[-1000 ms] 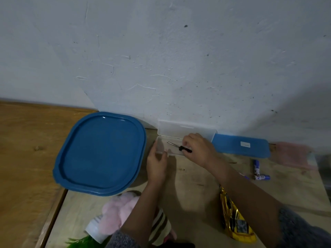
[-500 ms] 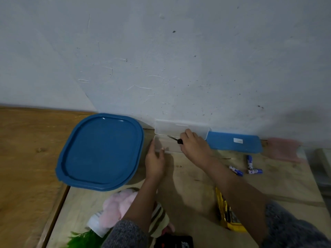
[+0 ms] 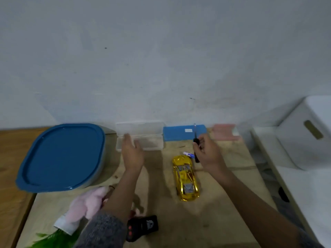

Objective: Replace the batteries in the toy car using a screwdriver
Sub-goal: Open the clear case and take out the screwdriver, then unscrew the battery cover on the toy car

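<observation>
toy car (image 3: pixel 185 178) lying roof-up, long axis running near-to-far | right hand (image 3: pixel 207 153) nearer, just beside its far end, gripping screwdriver (image 3: pixel 195 140) | left hand (image 3: pixel 132 153) hovering spread, holding nothing

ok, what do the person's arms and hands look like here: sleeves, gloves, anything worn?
Left hand and right hand are bare: no gloves, no ring or watch discernible. Left arm: fuzzy grey knit sleeve pushed up near the elbow, forearm uncovered. Right forearm uncovered too; a grey sliver of sleeve at the frame corner.
</observation>
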